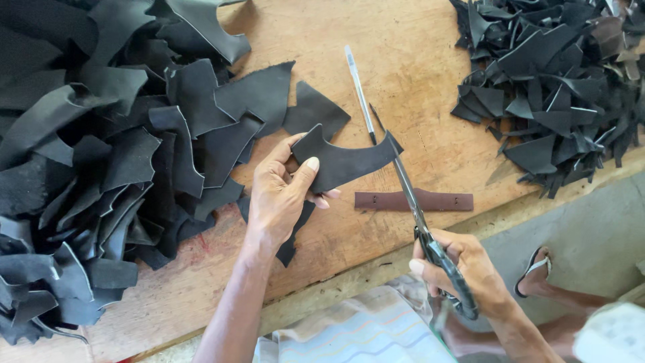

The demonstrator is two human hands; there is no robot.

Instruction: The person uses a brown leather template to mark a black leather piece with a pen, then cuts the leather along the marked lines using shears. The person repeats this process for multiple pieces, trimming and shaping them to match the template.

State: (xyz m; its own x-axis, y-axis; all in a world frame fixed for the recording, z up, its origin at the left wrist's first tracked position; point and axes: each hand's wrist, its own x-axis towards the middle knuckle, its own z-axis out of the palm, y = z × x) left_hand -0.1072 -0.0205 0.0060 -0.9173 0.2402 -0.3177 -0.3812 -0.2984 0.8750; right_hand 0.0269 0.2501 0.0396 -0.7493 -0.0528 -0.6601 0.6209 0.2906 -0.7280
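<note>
My left hand (282,191) pinches a dark leather piece (342,160) with a curved top edge, held just above the wooden table (403,60). My right hand (463,272) grips black-handled scissors (420,218), their blades reaching up to the right tip of the leather piece and cutting into it. A thin brown strip (414,200) with small holes lies flat on the table under the blades.
A big heap of black leather offcuts (87,154) fills the left. A smaller pile of black scraps (557,87) sits at the top right. A clear pen (359,91) lies between them. Below the table edge are my patterned cloth and a sandalled foot (534,272).
</note>
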